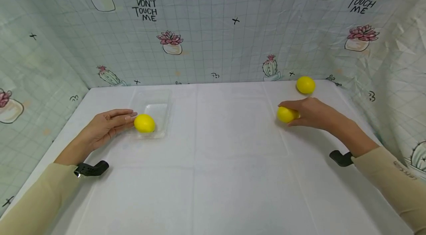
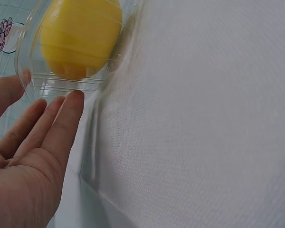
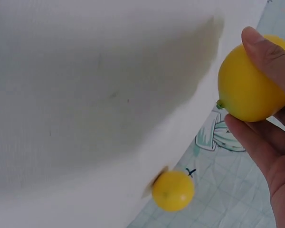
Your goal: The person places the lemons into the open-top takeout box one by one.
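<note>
On the left of the table is a clear plastic tray (image 1: 160,131) with one yellow lemon (image 1: 144,123) lying in it, toward its near left side. My left hand (image 1: 108,128) is at the tray's left wall, fingers extended; in the left wrist view the fingertips (image 2: 76,97) are right at the clear wall below the lemon. Over on the right, my right hand (image 1: 314,113) grips a second lemon (image 1: 287,115) between thumb and fingers; its small green stem end shows in the right wrist view. A third lemon (image 1: 305,85) sits beyond that hand, near the table's far right corner.
A white cloth (image 1: 229,161) with fold creases covers the table. Behind and at both sides hangs a sheet (image 1: 206,24) printed with cacti and lettering. Each wrist wears a black band, the left band (image 1: 91,169) and the right band (image 1: 341,158).
</note>
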`<state>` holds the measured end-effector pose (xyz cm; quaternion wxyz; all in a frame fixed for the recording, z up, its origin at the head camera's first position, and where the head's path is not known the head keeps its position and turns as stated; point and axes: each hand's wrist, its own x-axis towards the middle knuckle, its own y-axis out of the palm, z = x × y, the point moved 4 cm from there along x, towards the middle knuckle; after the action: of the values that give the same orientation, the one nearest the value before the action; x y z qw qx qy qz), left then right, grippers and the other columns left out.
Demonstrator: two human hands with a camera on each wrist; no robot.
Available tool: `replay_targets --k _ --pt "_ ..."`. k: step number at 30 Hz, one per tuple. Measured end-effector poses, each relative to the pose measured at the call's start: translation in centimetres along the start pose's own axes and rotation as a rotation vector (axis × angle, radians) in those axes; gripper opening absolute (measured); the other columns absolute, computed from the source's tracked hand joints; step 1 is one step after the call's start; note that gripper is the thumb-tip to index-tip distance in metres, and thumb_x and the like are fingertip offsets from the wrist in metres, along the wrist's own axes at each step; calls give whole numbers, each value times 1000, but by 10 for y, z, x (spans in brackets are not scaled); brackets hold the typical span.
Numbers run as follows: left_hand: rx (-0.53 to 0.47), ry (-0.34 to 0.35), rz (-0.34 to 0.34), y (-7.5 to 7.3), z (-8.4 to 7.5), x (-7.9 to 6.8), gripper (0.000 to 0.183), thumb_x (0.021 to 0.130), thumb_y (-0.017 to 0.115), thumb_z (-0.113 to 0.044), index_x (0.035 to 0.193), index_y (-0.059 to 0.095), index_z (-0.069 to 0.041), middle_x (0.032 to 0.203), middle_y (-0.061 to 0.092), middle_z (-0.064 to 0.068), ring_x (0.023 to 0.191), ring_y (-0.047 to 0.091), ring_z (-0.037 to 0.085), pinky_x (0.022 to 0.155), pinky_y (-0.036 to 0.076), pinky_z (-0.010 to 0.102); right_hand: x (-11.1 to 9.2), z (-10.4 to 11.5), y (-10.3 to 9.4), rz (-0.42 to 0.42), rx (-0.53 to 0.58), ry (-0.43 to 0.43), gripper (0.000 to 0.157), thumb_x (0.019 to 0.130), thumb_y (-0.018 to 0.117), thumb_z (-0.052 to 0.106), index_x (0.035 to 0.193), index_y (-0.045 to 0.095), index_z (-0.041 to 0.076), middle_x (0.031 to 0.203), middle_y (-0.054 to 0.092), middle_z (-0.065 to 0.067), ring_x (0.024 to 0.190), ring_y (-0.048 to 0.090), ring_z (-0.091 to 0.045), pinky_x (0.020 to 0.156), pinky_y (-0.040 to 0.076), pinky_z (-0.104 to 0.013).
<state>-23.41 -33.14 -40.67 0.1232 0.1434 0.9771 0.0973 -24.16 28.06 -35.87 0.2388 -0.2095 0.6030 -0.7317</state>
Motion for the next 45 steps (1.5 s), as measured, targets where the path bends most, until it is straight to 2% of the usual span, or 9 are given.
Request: replay_targets --k 6,11,16,20,23,31,38,45 --pt "23 2 -9 0 1 0 30 103 56 0 133 58 -2 127 70 5 113 70 17 100 54 34 1 8 7 -85 -12 -34 62 79 90 19 133 64 6 121 72 -12 84 67 -20 86 62 -46" --pt "33 10 -6 1 0 0 30 103 56 0 133 59 -2 127 70 5 112 70 17 100 54 33 5 14 9 -121 2 -39 63 79 90 19 135 62 8 119 73 -11 77 63 -18 80 63 -42" --pt "54 6 -18 2 0 0 30 103 57 -1 133 59 -2 127 70 3 113 70 16 100 54 33 10 20 13 -157 19 -54 64 79 90 20 135 62 9 122 72 -13 92 70 -23 87 62 -45" --pt "94 5 -42 2 0 0 30 103 58 -3 133 61 -3 126 70 2 112 70 14 99 55 31 14 23 19 -200 9 -61 66 79 90 22 136 61 9 124 71 -15 89 69 -25 85 63 -45" --pt "84 9 -35 3 1 0 29 103 58 -2 132 62 -3 127 70 3 112 70 15 99 56 31 17 25 23 -246 -5 -76 67 79 90 23 137 59 8 124 71 -17 88 70 -27 83 63 -45" --pt "71 8 -43 1 0 1 28 103 57 -1 130 64 -5 126 70 2 113 69 15 100 55 32 26 33 24 -401 -11 -143 70 77 92 25 136 59 6 124 71 -17 104 71 -35 86 62 -49" --pt "26 19 -10 3 0 1 29 103 54 2 131 62 -2 126 70 4 113 69 17 100 55 32 32 42 27 -428 10 -200 71 76 92 22 135 59 4 125 71 -16 109 70 -35 89 61 -48" --pt "27 15 -24 3 -1 0 29 103 56 2 131 62 -1 126 70 4 112 70 17 100 55 33 42 55 29 -434 17 -254 71 76 92 25 136 59 6 127 70 -15 110 70 -33 90 61 -47"
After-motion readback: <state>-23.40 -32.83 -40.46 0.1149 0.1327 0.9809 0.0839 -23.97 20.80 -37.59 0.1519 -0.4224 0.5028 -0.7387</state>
